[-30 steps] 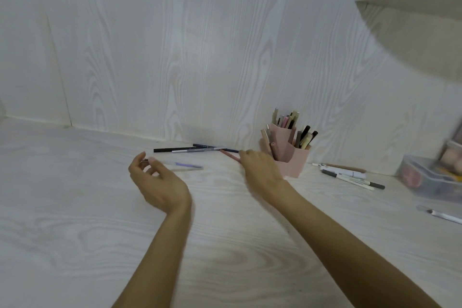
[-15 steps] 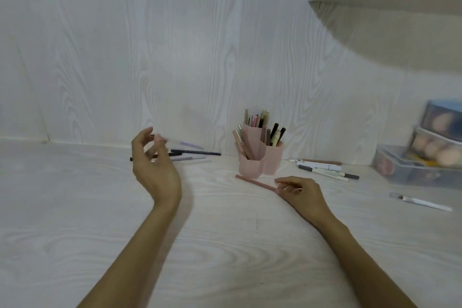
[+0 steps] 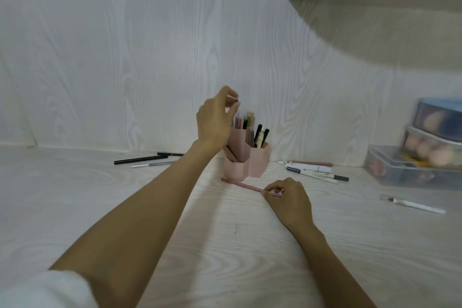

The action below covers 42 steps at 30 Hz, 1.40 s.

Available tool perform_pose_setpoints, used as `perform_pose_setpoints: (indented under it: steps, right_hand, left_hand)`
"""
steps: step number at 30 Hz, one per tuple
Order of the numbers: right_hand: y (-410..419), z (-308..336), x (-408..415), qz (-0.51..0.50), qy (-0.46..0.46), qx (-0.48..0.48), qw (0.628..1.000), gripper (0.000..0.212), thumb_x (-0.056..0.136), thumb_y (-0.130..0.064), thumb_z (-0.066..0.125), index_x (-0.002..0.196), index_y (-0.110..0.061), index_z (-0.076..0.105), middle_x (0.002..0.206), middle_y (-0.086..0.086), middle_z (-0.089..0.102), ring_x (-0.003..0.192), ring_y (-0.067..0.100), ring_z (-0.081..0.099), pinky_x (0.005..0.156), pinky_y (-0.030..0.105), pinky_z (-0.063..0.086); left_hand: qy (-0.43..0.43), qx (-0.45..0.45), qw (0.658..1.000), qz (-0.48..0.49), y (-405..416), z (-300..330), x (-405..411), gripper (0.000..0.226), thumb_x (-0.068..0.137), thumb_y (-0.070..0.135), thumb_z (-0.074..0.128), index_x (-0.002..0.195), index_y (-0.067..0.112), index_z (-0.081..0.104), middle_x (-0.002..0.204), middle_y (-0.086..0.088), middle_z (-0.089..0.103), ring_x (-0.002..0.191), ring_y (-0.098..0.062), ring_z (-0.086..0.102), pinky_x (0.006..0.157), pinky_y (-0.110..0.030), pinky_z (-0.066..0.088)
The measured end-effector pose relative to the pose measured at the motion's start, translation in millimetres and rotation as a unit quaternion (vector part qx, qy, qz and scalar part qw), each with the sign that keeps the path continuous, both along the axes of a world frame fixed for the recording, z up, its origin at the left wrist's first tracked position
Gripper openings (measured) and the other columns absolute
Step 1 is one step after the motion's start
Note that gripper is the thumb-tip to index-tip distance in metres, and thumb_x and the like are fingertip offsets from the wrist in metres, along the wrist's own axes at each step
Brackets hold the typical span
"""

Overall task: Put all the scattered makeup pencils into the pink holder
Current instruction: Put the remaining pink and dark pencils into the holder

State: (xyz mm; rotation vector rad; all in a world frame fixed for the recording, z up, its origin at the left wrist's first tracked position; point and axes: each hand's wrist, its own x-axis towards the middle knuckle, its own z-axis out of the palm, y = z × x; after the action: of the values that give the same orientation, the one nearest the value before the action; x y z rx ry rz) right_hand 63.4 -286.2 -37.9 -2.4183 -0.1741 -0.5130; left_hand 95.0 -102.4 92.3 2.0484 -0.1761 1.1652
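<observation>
The pink holder point(image 3: 252, 161) stands near the wall, with several pencils upright in it. My left hand point(image 3: 215, 120) hovers above its left side and pinches a thin lilac pencil point(image 3: 237, 114) that points down into the holder. My right hand point(image 3: 287, 196) rests on the table in front of the holder and pinches one end of a pink pencil point(image 3: 241, 184) lying flat. Left of the holder lie a long black pencil point(image 3: 140, 159), a shorter black one point(image 3: 171, 154) and a silver-grey one point(image 3: 153, 164). Right of it lie several white and brown pencils point(image 3: 312, 169).
Clear plastic boxes point(image 3: 410, 167) with makeup sponges are stacked at the right. A white brush-like stick point(image 3: 412, 204) lies in front of them. A rounded white shelf point(image 3: 375, 0) overhangs the upper right. The wood-grain wall stands close behind the holder.
My left hand carried the lilac pencil up and right, from the table to above the holder. My right hand stays on the pink pencil in front of the holder.
</observation>
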Motion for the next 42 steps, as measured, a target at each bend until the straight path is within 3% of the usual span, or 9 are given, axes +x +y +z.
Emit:
perform_pose_setpoints:
  steps: [3, 7, 9, 13, 20, 28, 33, 37, 42]
  right_hand:
    - [0.4, -0.8, 0.9, 0.001, 0.000, 0.001, 1.000, 0.005, 0.082, -0.032, 0.069, 0.084, -0.029, 0.073, 0.082, -0.010, 0.053, 0.087, 0.009, 0.044, 0.065, 0.025, 0.036]
    - [0.8, -1.0, 1.7, 0.000, -0.002, 0.000, 1.000, 0.005, 0.082, -0.031, 0.069, 0.083, -0.029, 0.073, 0.082, -0.009, 0.055, 0.086, 0.010, 0.045, 0.063, 0.025, 0.036]
    - [1.1, -1.2, 1.7, 0.001, -0.003, -0.006, 1.000, 0.005, 0.082, -0.031, 0.069, 0.084, -0.029, 0.073, 0.082, -0.009, 0.055, 0.086, 0.009, 0.044, 0.062, 0.024, 0.035]
    - [1.2, -1.5, 1.7, 0.017, -0.003, -0.019, 1.000, 0.006, 0.082, -0.029, 0.068, 0.085, -0.029, 0.073, 0.083, -0.011, 0.053, 0.088, 0.009, 0.043, 0.066, 0.023, 0.036]
    - [3.4, 3.0, -0.7, 0.101, -0.022, 0.064, 0.993, 0.009, 0.085, -0.025, 0.067, 0.092, -0.022, 0.072, 0.091, -0.012, 0.068, 0.087, 0.002, 0.059, 0.077, 0.016, 0.045]
    - [9.4, 27.7, -18.5, 0.115, -0.007, 0.307, 0.945, 0.024, 0.076, -0.002, 0.074, 0.099, -0.009, 0.071, 0.091, 0.009, 0.073, 0.080, 0.008, 0.068, 0.076, 0.016, 0.055]
    - [18.7, 80.6, -33.3, 0.089, -0.128, 0.422, 0.893, 0.036, 0.083, -0.007, 0.067, 0.113, -0.020, 0.052, 0.086, -0.003, 0.069, 0.079, 0.005, 0.070, 0.076, 0.018, 0.057]
    - [33.2, 133.8, -26.0, 0.038, -0.275, 0.418, 0.865, 0.036, 0.090, -0.012, 0.060, 0.117, -0.023, 0.040, 0.088, -0.004, 0.064, 0.080, 0.009, 0.070, 0.077, 0.020, 0.056]
    - [64.2, 179.1, 17.1, -0.042, -0.331, 0.248, 0.909, 0.039, 0.090, -0.019, 0.061, 0.127, -0.023, 0.049, 0.094, -0.004, 0.069, 0.082, 0.004, 0.063, 0.070, 0.007, 0.046]
  left_hand:
    - [0.091, 0.131, 0.985, 0.062, 2.0, -17.2, 9.7, 0.024, 0.098, 0.026, 0.046, 0.114, 0.021, 0.063, 0.115, 0.005, 0.068, 0.109, -0.019, 0.060, 0.080, -0.030, 0.044]
    - [0.181, 0.267, 0.943, 0.085, 5.0, -26.6, 11.6, 0.042, 0.100, 0.042, 0.032, 0.135, 0.027, 0.050, 0.154, 0.000, 0.030, 0.146, -0.023, 0.014, 0.117, -0.040, 0.012]
    - [0.154, 0.247, 0.953, 0.079, 11.7, -31.4, 9.3, 0.045, 0.100, 0.044, 0.029, 0.139, 0.027, 0.045, 0.158, 0.000, 0.021, 0.147, -0.023, 0.010, 0.119, -0.043, 0.009]
    - [0.060, 0.061, 0.984, 0.159, 54.8, -58.8, -5.1, 0.034, 0.097, 0.021, 0.043, 0.129, 0.012, 0.051, 0.142, -0.008, 0.045, 0.131, -0.028, 0.038, 0.106, -0.043, 0.031]
    - [0.422, 0.163, 0.878, 0.158, 130.9, -127.2, -18.2, 0.043, 0.098, 0.024, 0.031, 0.139, 0.014, 0.038, 0.151, -0.009, 0.032, 0.141, -0.030, 0.022, 0.114, -0.047, 0.022]
    - [0.257, 0.149, 0.950, 0.097, 103.5, -143.2, -70.2, 0.031, 0.094, 0.017, 0.047, 0.116, 0.024, 0.067, 0.120, 0.003, 0.064, 0.114, -0.023, 0.053, 0.093, -0.035, 0.039]
    - [0.279, 0.059, 0.956, 0.064, 108.9, -133.8, -91.8, 0.034, 0.088, 0.025, 0.059, 0.122, 0.029, 0.062, 0.116, 0.003, 0.065, 0.115, -0.022, 0.053, 0.093, -0.034, 0.037]
    - [0.305, 0.036, 0.935, 0.178, 125.4, -131.9, -97.0, 0.041, 0.083, 0.043, 0.064, 0.120, 0.025, 0.063, 0.123, 0.001, 0.062, 0.121, -0.024, 0.047, 0.099, -0.036, 0.032]
    - [0.289, 0.003, 0.939, 0.187, 129.8, -135.4, -96.4, 0.025, 0.085, 0.039, 0.063, 0.105, 0.025, 0.070, 0.117, 0.002, 0.064, 0.117, -0.023, 0.048, 0.097, -0.035, 0.030]
